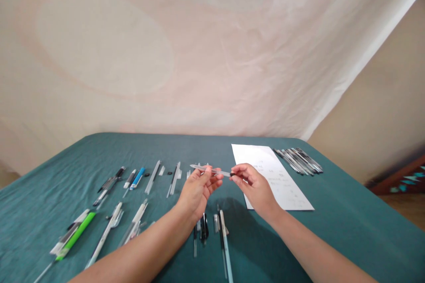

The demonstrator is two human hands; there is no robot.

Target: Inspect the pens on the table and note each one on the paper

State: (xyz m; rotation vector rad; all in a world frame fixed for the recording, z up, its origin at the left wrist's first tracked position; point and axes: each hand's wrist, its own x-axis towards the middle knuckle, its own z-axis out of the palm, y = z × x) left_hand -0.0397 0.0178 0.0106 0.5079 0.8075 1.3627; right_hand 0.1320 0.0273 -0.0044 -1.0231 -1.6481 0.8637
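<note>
Above the middle of the table, my left hand (198, 189) is closed around a translucent pen barrel (198, 167), which lies nearly level with its pointed end to the left. At the barrel's right end my right hand (255, 188) pinches a small black pen piece (232, 175) between thumb and fingertips. The piece meets the barrel end; how far it sits inside cannot be made out. Beneath my left wrist lie black pen parts (204, 229), partly hidden by the hand. A light blue pen barrel (226, 245) with a thin refill is closer to me.
Sets of taken-apart pens lie on the green cloth (348, 230) to the left, including a bright green barrel (75, 235) and a blue cap (137, 178). A printed white sheet (279, 190) is at the right, with a row of clear pens (298, 161) beyond it.
</note>
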